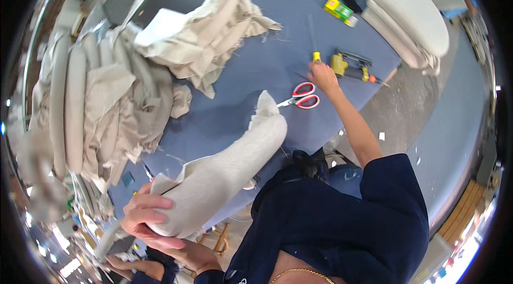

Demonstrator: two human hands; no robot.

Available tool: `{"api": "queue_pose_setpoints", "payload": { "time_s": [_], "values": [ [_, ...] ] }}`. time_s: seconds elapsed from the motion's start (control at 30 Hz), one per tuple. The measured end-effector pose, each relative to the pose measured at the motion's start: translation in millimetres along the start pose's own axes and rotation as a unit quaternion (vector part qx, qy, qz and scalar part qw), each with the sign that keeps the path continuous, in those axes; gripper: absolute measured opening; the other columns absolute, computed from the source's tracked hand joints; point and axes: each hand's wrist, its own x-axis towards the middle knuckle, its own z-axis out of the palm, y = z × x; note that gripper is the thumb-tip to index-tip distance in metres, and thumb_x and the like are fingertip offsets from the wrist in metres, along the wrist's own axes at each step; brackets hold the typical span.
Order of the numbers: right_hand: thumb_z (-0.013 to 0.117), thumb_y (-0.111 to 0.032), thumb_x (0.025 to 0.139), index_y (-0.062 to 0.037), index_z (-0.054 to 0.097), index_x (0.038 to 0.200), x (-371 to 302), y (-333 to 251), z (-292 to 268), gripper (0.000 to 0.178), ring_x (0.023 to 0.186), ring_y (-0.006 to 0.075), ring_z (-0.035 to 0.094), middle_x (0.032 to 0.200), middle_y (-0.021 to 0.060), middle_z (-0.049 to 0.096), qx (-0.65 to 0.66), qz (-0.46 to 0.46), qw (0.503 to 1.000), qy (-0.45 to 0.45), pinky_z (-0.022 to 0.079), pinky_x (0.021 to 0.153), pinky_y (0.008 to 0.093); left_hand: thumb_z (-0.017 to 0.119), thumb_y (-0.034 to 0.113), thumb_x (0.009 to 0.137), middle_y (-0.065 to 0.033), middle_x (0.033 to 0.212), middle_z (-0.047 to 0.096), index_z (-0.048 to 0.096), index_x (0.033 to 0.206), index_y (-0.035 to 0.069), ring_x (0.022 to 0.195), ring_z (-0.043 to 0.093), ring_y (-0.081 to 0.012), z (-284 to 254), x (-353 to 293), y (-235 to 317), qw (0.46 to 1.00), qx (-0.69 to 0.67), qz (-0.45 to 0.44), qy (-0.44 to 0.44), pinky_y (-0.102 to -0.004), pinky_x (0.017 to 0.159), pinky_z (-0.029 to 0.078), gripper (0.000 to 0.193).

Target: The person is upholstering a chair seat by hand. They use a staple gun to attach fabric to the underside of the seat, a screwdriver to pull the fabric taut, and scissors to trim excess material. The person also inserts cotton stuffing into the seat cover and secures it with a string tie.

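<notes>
My left hand point(147, 217) grips the lower left end of a long padded piece covered in beige fabric point(230, 172), fingers curled over its edge. Loose fabric flaps stick out at both ends of this piece, which slants across the table's near side. My right hand point(323, 76) is closed around the yellow handle of a screwdriver-like tool point(317, 57), whose thin shaft points away from me. Scissors point(302, 97) with red and white handles lie just left of that hand, blades partly behind the flap. A yellow and black staple gun point(350, 66) rests to the hand's right.
Stacked beige padded pieces point(80, 102) crowd the left. Beige fabric scraps point(214, 33) lie at the far left of the blue-grey table point(224, 78). A yellow-green box point(337, 9) and a large beige cushion point(409, 17) are at the far right. Another person's arm point(141, 268) shows lower left.
</notes>
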Motion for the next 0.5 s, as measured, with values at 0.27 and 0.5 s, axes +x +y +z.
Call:
{"api": "queue_pose_setpoints", "payload": {
  "time_s": [0.27,0.5],
  "values": [
    [0.077,-0.01,0.076,-0.0075,0.06,0.096,14.2,33.6,49.9,0.026,0.088,0.0402,0.071,0.089,0.0175,0.069,-0.086,-0.125,0.979,-0.139,0.058,0.076,0.0515,0.095,0.021,0.051,-0.0163,0.109,0.07,0.065,0.105,0.002,0.097,0.069,-0.0304,22.1,7.6,40.1,0.953,0.261,-0.115,0.106,-0.0381,0.086,0.053,0.065],
    [0.088,-0.016,0.068,-0.0107,0.06,0.101,-15.6,47.8,55.9,0.043,0.1,0.0404,0.067,0.095,0.0179,0.066,-0.08,-0.133,0.982,-0.109,0.056,0.077,0.0516,0.092,0.017,0.058,-0.0083,0.111,0.069,0.066,0.115,0.003,0.106,0.066,-0.022,3.5,-2.7,28.6,0.964,0.212,-0.083,0.137,-0.0336,0.097,0.048,0.064]
  ]
}}
